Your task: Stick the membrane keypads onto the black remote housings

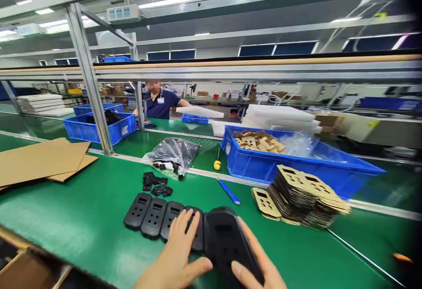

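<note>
Several black plastic housings (154, 218) with slots and round holes lie in a row on the green table (89, 210). My left hand (181, 247) rests over the housings at the row's right end, its fingers spread. My right hand (259, 258) grips a larger-looking black housing (226, 240) at its right side, thumb on its face; its upper left edge is by the row. Behind the row lies a small pile of black parts (156, 183). A blue cutter (228, 191) lies beyond the held housing, and stacked tan cut-out sheets (301, 196) stand to the right.
A blue bin (250, 166) with tan pieces stands behind the stack. Farther back are a clear bag (174, 153) of black parts, a yellow screwdriver (217, 164) and another blue bin (123, 128). Cardboard sheets (42, 159) lie left. A metal post (87, 78) rises mid-left; a person (163, 104) is beyond.
</note>
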The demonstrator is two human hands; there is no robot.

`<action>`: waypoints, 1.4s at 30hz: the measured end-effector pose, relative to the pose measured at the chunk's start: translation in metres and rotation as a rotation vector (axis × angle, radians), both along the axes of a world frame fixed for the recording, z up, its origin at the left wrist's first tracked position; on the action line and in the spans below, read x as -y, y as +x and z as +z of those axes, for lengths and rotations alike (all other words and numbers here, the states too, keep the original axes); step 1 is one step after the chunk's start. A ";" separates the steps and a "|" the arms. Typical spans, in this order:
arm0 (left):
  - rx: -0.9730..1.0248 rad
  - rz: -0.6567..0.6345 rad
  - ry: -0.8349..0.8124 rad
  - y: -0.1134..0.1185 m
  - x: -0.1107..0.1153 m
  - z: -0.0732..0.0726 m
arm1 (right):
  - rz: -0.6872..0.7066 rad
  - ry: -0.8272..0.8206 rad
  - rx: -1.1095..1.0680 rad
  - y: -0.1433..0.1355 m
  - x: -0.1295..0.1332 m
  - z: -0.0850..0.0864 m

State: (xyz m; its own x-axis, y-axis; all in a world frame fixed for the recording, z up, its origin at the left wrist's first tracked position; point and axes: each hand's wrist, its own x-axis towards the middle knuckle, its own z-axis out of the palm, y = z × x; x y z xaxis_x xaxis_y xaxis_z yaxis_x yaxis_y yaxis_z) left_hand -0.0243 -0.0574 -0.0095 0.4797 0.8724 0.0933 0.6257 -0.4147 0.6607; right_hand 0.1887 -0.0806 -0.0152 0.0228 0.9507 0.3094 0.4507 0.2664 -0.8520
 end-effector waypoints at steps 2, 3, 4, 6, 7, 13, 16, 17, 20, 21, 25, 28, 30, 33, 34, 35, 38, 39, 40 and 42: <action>-0.180 -0.188 0.032 0.011 -0.012 0.011 | -0.205 -0.064 0.208 0.027 -0.006 0.008; -0.227 -0.278 0.053 0.016 -0.017 0.012 | -0.284 -0.134 0.338 0.037 -0.009 0.012; -0.249 -0.345 0.071 0.021 -0.021 0.012 | -0.344 -0.210 0.466 0.042 -0.012 0.015; -0.260 -0.389 0.070 0.026 -0.026 0.007 | -0.405 -0.309 0.667 0.041 -0.015 0.017; -0.265 -0.382 0.056 0.027 -0.026 0.004 | -0.413 -0.320 0.730 0.036 -0.016 0.017; -0.363 -0.262 -0.022 0.001 -0.020 -0.006 | -0.339 -0.258 0.838 -0.021 -0.015 0.010; -0.414 -0.203 0.047 -0.019 -0.012 -0.010 | -0.260 -0.270 0.776 -0.030 -0.014 0.008; -0.419 -0.168 0.111 -0.023 -0.009 -0.013 | -0.222 -0.288 0.724 -0.028 -0.014 0.007; -0.423 -0.098 0.349 -0.017 -0.001 -0.026 | -0.113 -0.351 0.487 -0.006 -0.014 0.001; -0.425 -0.124 0.419 -0.010 0.001 -0.033 | -0.090 -0.355 0.405 0.004 -0.014 -0.002; -0.408 -0.245 0.579 0.026 0.004 -0.057 | -0.093 -0.301 0.279 0.046 -0.011 -0.017; -0.398 -0.199 0.539 0.041 0.001 -0.064 | -0.146 -0.259 0.303 0.068 -0.007 -0.024; -0.425 -0.200 0.466 0.042 -0.002 -0.060 | -0.195 -0.223 0.347 0.075 -0.003 -0.026; -0.502 -0.260 0.351 0.033 -0.006 -0.043 | -0.221 -0.123 0.480 0.077 0.002 -0.028; -0.521 -0.279 0.326 0.030 -0.008 -0.037 | -0.202 -0.080 0.530 0.076 0.002 -0.029; -0.534 -0.293 0.308 0.026 -0.008 -0.031 | -0.176 -0.040 0.578 0.074 0.003 -0.031; -0.549 -0.295 0.293 0.020 -0.009 -0.022 | -0.147 0.011 0.710 0.073 0.004 -0.037; -0.547 -0.293 0.296 0.018 -0.009 -0.021 | -0.161 0.006 0.753 0.074 0.003 -0.039; -0.539 -0.293 0.305 0.017 -0.009 -0.020 | -0.180 0.002 0.790 0.074 0.003 -0.039; -0.519 -0.292 0.329 0.016 -0.008 -0.019 | -0.207 0.023 0.839 0.074 0.002 -0.038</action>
State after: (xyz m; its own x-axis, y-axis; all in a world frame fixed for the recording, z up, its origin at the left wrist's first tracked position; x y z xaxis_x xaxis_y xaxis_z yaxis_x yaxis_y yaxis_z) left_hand -0.0087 -0.0497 -0.0290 0.7458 0.6657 0.0254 0.6592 -0.7430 0.1160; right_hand 0.2628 -0.0824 -0.0529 -0.0495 0.9459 0.3206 0.9697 0.1224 -0.2114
